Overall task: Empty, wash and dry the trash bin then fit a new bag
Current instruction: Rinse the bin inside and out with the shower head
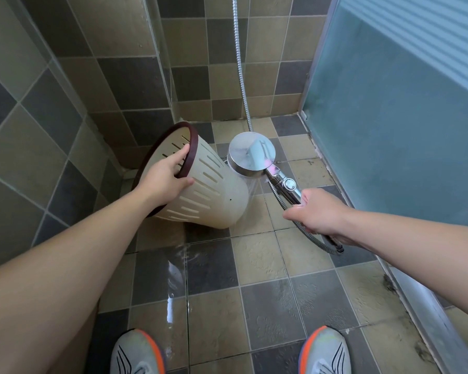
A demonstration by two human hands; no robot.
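A cream slotted trash bin (214, 193) with a dark red rim is tipped on its side above the shower floor, its mouth facing left toward the wall. My left hand (164, 176) grips the rim, fingers inside and thumb on the outer wall. My right hand (319, 214) holds the handle of a chrome shower head (250, 155). The head points down beside the bin's base, and water streams from it past the base onto the floor.
The metal hose (241, 76) runs up the back wall and loops under my right hand. Wet tiled floor (262, 260) lies below. A frosted glass door (389, 117) stands at the right, tiled walls at the left. My two shoes are at the bottom edge.
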